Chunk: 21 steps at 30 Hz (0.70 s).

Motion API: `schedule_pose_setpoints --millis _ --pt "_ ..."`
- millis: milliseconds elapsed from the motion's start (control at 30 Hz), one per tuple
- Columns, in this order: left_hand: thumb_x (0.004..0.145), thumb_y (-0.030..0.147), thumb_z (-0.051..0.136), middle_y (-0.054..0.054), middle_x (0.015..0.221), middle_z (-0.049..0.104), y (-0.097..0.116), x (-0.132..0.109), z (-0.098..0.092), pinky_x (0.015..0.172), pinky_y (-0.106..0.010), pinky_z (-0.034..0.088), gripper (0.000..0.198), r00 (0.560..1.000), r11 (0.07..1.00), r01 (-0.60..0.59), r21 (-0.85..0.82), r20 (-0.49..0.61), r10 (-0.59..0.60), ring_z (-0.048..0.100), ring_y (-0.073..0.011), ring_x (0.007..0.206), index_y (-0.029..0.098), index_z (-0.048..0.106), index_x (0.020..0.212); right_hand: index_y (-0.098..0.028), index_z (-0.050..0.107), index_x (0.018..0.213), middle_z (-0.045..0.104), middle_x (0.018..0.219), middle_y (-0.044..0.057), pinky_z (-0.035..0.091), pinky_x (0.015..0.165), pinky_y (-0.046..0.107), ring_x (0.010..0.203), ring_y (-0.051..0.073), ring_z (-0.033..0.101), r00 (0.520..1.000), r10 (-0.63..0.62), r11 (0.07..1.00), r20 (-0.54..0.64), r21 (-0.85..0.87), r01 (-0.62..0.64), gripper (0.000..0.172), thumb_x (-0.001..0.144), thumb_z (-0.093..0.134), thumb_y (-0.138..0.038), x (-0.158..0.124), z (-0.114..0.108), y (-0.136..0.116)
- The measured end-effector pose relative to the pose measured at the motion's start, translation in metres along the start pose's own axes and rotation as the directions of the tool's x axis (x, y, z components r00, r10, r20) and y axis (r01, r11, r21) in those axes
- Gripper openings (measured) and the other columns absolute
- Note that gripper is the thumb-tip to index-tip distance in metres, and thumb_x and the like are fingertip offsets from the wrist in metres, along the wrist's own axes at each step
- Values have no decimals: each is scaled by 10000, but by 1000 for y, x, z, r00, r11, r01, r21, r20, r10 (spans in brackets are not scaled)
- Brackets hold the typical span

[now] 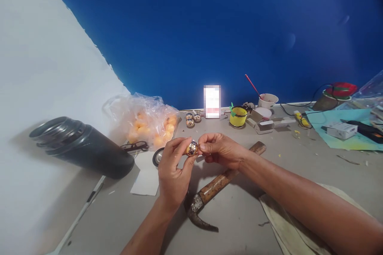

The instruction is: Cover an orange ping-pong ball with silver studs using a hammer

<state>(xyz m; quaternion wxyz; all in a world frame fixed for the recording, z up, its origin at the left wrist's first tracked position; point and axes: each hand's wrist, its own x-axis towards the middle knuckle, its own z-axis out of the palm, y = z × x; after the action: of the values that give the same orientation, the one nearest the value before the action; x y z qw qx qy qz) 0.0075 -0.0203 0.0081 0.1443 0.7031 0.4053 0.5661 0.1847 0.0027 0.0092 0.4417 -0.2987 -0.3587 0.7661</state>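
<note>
A small shiny ball covered in mirror-like facets is held above the table between the thumb and fingers of my left hand. On the ball's right side, the fingertips of my right hand are pinched together against it; whatever they grip is too small to make out. Below both hands lies a claw hammer, its head toward me and its wooden handle partly hidden by my right arm. Farther back, several similar mirrored balls sit in a cluster.
A dark cylindrical bottle leans at the left, near eyeglasses and a clear bag of orange balls. A lit phone, yellow tub and white cup stand along the blue wall. Cloth lies front right.
</note>
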Motion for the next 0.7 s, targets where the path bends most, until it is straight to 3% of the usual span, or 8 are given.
schedule_pose_setpoints --millis 200,400,700 --pt "858 96 730 -28 1070 687 -9 -1 1 831 -275 589 384 989 983 -148 108 36 145 679 -153 917 257 718 1207 -153 736 700 686 683 8 424 534 192 629 98 573 1000 14 1000 -3 23 -13 363 524 989 -344 1 -3 -1" --pt "846 112 751 -23 1073 679 -10 -2 2 807 -254 595 393 989 988 -146 53 34 144 678 -147 908 253 717 1211 -148 750 702 706 659 10 461 548 203 555 83 589 999 20 999 49 48 -22 318 539 980 -296 1 -2 -4" --pt "847 127 759 -17 1056 683 -9 -3 3 785 -246 593 385 990 990 -137 29 27 136 667 -136 883 262 724 1206 -146 705 656 714 632 12 475 545 218 531 92 604 999 13 999 35 37 -14 355 515 987 -308 2 0 -2"
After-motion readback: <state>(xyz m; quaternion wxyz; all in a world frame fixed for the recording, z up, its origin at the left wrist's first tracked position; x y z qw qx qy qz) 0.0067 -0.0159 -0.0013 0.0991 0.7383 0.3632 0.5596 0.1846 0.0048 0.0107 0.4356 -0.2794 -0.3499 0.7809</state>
